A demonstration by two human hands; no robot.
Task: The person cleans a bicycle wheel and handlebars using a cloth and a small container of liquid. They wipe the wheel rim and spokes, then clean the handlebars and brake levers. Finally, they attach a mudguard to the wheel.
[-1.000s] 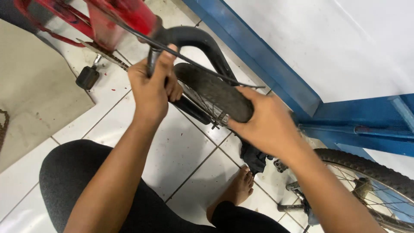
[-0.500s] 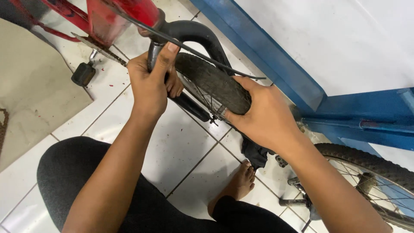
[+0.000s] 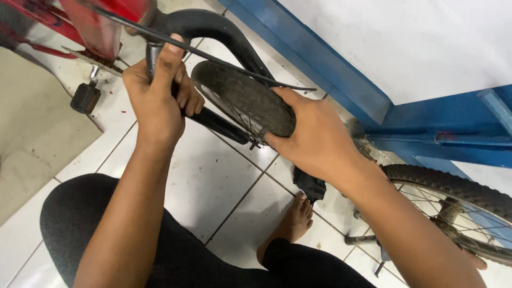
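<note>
Item: small bicycle wheel, black tyre dusty on the tread, thin spokes showing at its lower side. It stood inside the black frame stays of a red-bodied bicycle, raised off the white tiled floor, near that floor's far edge where the blue wall base ran.

Your right hand was cupped over the tyre's near end, fingers curled onto the tread and thumb toward the spokes, holding it. Your left hand was closed round the black stay at the wheel's left, thumb pressed up near the top of the bar; what lay under the palm could not be told.

Handling, by judgement: the tyre looked firm but slightly yielding, rubber grippy though dusty; the wheel light for its kind. The spokes looked thin and bendable, so the tread and rim sides were the sound places for you to take hold, not the spokes.

Adjoining: a thin dark rod or cable ran across above the tyre. A black pedal hung at the left. A second, larger spoked wheel lay at the floor's right edge. Your bare foot rested on the tiles below the wheel, and a brown mat covered the floor's left side.
</note>
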